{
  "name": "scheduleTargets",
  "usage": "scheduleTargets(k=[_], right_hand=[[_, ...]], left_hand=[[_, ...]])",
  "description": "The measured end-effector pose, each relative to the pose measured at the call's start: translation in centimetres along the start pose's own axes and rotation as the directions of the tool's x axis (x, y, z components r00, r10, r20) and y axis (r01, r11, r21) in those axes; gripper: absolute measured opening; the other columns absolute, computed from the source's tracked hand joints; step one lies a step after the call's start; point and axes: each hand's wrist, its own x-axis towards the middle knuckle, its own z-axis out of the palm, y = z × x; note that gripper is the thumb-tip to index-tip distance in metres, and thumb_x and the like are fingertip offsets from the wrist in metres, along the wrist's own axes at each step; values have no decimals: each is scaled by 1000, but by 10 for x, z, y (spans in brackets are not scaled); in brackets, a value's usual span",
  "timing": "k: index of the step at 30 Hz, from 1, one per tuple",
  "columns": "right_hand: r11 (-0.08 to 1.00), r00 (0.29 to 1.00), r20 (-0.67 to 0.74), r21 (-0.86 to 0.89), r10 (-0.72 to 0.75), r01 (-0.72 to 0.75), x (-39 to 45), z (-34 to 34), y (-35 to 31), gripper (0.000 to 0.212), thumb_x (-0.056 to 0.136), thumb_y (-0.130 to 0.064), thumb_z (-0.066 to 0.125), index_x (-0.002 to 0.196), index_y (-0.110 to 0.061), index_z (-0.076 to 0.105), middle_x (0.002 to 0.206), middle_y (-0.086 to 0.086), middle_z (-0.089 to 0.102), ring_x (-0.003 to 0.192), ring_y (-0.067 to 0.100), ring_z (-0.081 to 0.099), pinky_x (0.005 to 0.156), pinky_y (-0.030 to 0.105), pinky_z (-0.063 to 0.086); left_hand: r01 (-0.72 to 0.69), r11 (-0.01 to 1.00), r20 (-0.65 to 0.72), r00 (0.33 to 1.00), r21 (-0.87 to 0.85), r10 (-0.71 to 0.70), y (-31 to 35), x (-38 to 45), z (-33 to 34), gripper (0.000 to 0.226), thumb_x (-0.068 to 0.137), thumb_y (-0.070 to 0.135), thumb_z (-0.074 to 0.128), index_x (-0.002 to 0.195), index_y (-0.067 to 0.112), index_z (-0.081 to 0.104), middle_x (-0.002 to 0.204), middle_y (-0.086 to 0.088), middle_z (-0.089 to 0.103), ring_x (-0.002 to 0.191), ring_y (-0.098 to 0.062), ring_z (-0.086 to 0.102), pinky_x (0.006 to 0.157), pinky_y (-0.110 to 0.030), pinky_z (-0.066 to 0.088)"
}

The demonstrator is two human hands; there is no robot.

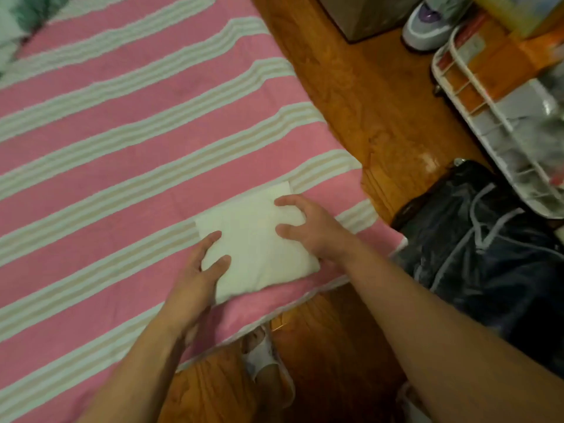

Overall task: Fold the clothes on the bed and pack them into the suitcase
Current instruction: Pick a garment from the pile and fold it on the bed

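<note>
- Folded white garment (259,239) lies flat on the pink striped bed (122,148), near the bed's corner closest to the person.
- Left hand (198,270) grips the garment's near left edge: thumb on top, fingers curled at the side.
- Right hand (308,227) sits on the garment's right side, fingers bent, tips pressing the cloth.
- The garment lies between both hands.
- Open dark suitcase (488,239) rests on the wooden floor (351,102), just right of the bed's corner, beside the right forearm.
</note>
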Motion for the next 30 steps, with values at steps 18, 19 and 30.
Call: scheduleTargets(k=[18, 19, 30], right_hand=[[664, 957, -138, 744, 254, -69, -433, -309, 422, 101, 53, -45, 98, 140, -35, 48, 137, -7, 63, 126, 15, 60, 102, 37, 51], [567, 960, -119, 822, 254, -48, -447, -322, 450, 95, 50, -41, 99, 133, -31, 53, 128, -4, 69, 119, 18, 65, 95, 35, 55], [675, 631, -509, 737, 586, -31, -509, -439, 699, 40, 98, -27, 62, 135, -38, 49, 134, -6, 60, 115, 20, 61, 103, 49, 50]], left_hand=[[-334, 563, 645, 235, 756, -727, -187, -158, 512, 58, 90, -13, 63, 131, 28, 66, 133, 2, 67, 119, -30, 65, 100, -41, 55], [-325, 541, 614, 188, 776, -767, -206, -159, 545, 59, 90, -14, 63, 132, 28, 66, 135, -1, 66, 121, -32, 64, 100, -42, 55], [71, 682, 424, 735, 727, -529, -506, -120, 755, 74, 71, 6, 84, 135, 30, 57, 120, -13, 71, 103, -36, 70, 78, -53, 56]])
